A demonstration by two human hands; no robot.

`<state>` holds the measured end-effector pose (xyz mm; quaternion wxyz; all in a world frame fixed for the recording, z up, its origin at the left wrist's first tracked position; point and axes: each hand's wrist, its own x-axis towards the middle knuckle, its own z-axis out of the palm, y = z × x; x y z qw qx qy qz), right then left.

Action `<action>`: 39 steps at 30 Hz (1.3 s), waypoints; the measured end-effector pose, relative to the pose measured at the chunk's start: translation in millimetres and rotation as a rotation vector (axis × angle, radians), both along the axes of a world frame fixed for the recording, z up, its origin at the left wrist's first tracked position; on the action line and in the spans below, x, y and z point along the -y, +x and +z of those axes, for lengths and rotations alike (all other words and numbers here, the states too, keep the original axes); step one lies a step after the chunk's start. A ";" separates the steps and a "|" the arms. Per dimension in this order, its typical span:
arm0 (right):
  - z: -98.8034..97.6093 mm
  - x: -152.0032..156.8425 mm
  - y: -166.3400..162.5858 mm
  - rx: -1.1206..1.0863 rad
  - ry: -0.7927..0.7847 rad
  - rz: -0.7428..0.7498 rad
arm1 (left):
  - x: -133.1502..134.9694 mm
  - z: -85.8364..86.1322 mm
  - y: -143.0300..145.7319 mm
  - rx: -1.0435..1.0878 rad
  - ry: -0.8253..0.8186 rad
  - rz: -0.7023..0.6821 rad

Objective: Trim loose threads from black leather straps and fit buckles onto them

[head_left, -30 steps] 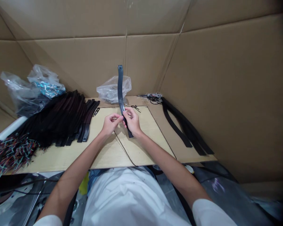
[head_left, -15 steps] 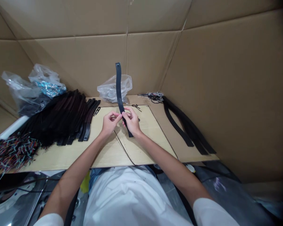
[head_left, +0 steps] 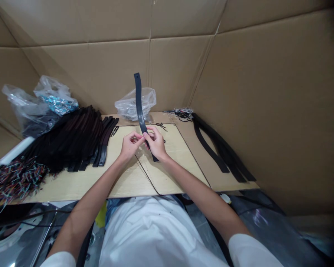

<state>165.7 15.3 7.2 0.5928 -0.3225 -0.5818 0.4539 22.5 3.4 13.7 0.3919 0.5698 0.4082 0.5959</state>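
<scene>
The dark strap [head_left: 138, 104] stands nearly upright over mid-table, its holed tip up and leaning slightly left. The left hand [head_left: 129, 145] pinches it with curled fingertips. The right hand [head_left: 156, 144] is closed round its lower part. A strap pile [head_left: 72, 142] crowds the left and loose straps [head_left: 219, 152] lie right. The table [head_left: 128, 181] is bare along its near edge.

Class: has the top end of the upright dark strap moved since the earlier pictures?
Yes. The strap leans slightly further left against the clear plastic bag behind it, held in the right hand.
</scene>
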 end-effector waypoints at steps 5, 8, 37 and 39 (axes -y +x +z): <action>5.9 -0.4 1.1 -0.060 -0.032 0.046 | 2.5 7.0 -2.4 0.091 -0.060 -0.115; 13.0 -1.1 4.1 -0.150 -0.094 0.107 | 4.3 12.2 -6.0 0.134 -0.142 -0.206; 23.8 6.4 18.8 0.055 0.018 0.258 | 0.1 22.5 -28.8 -0.002 -0.030 -0.185; 24.8 4.9 23.0 0.080 0.000 0.265 | -1.3 21.7 -29.9 -0.014 -0.022 -0.168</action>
